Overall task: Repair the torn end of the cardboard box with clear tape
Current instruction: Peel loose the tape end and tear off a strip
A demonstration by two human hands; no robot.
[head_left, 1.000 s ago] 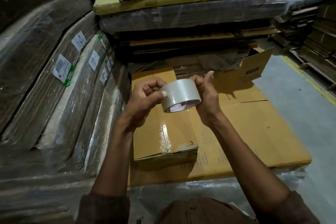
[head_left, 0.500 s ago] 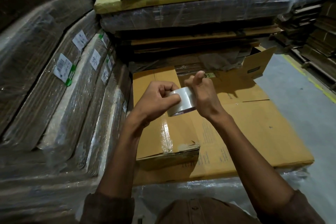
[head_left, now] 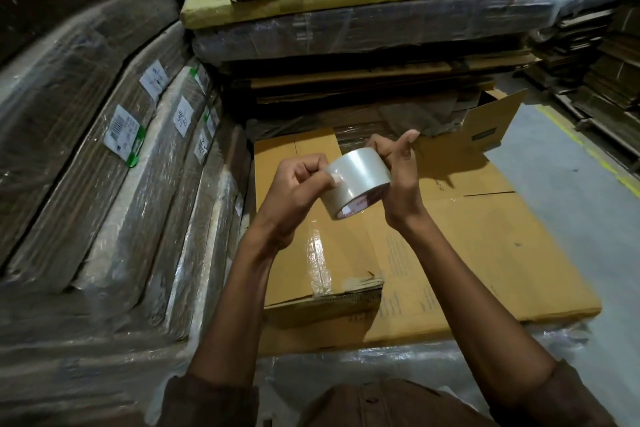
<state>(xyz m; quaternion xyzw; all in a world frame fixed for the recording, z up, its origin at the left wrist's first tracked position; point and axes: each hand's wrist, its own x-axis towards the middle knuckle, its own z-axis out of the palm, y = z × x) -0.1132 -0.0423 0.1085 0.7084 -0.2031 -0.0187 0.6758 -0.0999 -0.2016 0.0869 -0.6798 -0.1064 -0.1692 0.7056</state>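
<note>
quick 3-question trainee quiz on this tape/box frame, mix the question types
1. True or false: the tape roll is lying on the box.
2. Which hand picks at the roll's surface with its thumb? A. left hand B. right hand C. neither
3. Fill in: a shiny strip of tape already runs down to the box's torn ____.

Key
1. False: both hands hold it up above the box.
2. A: the left thumb presses the roll's outer face; the right hand grips its far side.
3. end, the ragged near edge.
</note>
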